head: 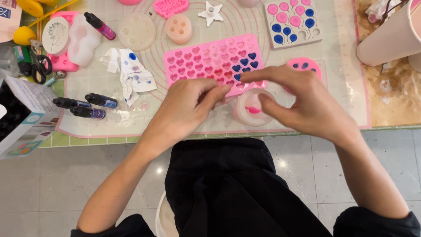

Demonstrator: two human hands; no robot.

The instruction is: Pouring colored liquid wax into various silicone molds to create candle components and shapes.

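far left: white box [26, 116] w/ dark bottles inside, at desk [386, 109] edge. above it scissors [40, 66], a yellow tool [24, 35], a white flower-relief mold [55, 35] on a pink tray [66, 61], cloud-shaped clear mold [84, 40]. 3 small dark dye bottles [85, 106] lie on the silicone mat [109, 127] just right of the box; another bottle w/ pink body [101, 26] up top. crumpled tissue [129, 72] w/ blue/purple stains near mat centre-left. round clear mold [137, 30], peach round mold [179, 29], white star [211, 12] along the top.

centre: pink heart mold [206, 59], some cells filled red, blue, purple toward its right side. left hand [184, 107] over the mold's lower edge, fingers curled, thumb + index tip pinched together, looks like pinching the mold rim but can't tell for sure. small clear cup [250, 109] w/ pink liquid sits just below the mold, betw both hands, near desk front edge. right hand [302, 103] arched over the cup, index stretched left to the mold's lower right corner, thumb down beside the cup; loosely curled, nothing clearly gripped.

right: round pink mold [305, 66] w/ blue fills partly behind right hand. square balloon mold [293, 22] w/ pink + blue fills up top. large pale pink cup [390, 39] far right, off the mat.
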